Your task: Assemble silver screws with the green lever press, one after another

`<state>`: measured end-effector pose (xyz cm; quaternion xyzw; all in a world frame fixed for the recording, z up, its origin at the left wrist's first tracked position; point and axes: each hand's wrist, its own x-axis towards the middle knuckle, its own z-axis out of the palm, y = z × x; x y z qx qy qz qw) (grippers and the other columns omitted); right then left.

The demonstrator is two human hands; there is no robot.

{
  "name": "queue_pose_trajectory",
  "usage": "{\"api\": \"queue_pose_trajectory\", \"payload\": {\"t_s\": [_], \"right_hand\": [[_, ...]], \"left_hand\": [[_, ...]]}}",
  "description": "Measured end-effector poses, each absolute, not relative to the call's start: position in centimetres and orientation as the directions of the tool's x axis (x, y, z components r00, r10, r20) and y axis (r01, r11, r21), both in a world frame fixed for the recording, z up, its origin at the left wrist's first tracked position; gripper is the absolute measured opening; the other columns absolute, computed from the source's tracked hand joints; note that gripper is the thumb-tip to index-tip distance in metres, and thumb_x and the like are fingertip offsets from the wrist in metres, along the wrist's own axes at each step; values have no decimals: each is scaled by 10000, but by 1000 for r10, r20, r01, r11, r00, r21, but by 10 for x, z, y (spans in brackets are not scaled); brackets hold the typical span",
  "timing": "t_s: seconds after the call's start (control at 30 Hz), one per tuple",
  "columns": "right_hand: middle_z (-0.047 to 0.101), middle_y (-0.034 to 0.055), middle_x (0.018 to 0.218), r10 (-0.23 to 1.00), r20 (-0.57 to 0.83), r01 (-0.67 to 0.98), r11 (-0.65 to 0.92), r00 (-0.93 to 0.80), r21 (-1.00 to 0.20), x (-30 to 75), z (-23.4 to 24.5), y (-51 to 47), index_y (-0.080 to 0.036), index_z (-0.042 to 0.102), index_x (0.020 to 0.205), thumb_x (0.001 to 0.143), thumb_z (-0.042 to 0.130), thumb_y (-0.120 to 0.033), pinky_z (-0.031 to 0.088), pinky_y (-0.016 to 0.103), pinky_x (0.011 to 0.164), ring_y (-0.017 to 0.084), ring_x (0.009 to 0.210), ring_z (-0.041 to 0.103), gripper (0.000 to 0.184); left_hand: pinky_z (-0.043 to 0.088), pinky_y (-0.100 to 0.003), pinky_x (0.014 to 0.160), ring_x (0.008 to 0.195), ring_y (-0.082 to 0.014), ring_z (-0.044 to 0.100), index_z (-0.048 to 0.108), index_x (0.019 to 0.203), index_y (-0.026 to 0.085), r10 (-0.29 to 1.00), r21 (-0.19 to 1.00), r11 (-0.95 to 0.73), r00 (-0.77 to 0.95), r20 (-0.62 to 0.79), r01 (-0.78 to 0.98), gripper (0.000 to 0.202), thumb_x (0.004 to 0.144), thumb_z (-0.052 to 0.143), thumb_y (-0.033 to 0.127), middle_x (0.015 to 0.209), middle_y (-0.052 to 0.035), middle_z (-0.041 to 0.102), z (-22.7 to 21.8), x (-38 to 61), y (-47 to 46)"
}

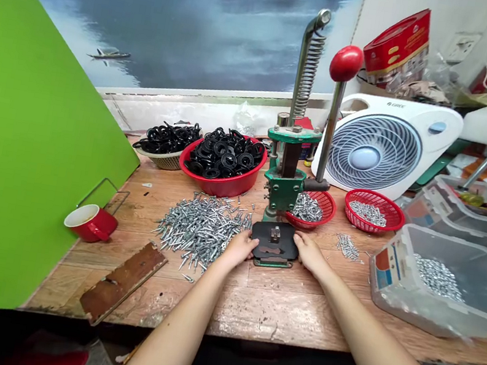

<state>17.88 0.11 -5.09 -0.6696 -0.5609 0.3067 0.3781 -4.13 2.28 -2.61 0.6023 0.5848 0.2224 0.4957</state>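
A green hand press (pixel 288 177) with a red ball-tipped lever (pixel 346 64) stands at the middle of the table. On its base lies a flat black plate (pixel 266 231) with a small metal block (pixel 275 233) on top. My left hand (pixel 239 248) grips the plate's left edge, thumb resting on the upper side. From the right, my right hand (pixel 308 254) has its fingers on the opposite edge; part of them is hidden under the plate. Beside my left hand spreads a pile of small metal eye-ended pins (pixel 205 229).
Behind the pile sit a red bowl (pixel 224 187) and a woven basket (pixel 165 161) of black rings. Red baskets (pixel 371 224) hold metal parts, near a white fan (pixel 384 150). Plastic bins (pixel 399 283) stand right; a red mug (pixel 98 227) and brown board (pixel 123 281) left.
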Motion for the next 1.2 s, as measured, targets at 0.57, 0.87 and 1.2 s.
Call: {"api": "queue_pose_trajectory", "payload": {"t_s": [0.57,0.87,1.2], "right_hand": [[577,87,1110,991,15,494,-51,130,-868,177,-65,-10,-152,521,1148,828,361,-308,415,334,894,180,1012,549,390],[571,100,1083,987,60,563,-37,152,-826,180,-47,-17,-160,537,1141,826,399,-319,392,347,913,205,1009,533,379],[555,75,962,930,346,699,329,-124,-635,150,16,-19,-174,598,971,856,415,-361,368,322,867,174,937,472,286]], "left_hand": [[354,-141,374,374,-51,479,444,1005,157,923,893,121,282,-261,433,280,783,509,315,556,88,431,-42,-40,8],[464,-273,642,619,-144,592,513,1078,160,976,730,-46,188,-113,682,336,772,515,299,657,5,568,-15,-38,-1],[384,-371,939,1077,-221,492,446,1194,184,799,568,-582,541,263,582,484,731,582,231,1170,-86,532,2,-7,1]]}}
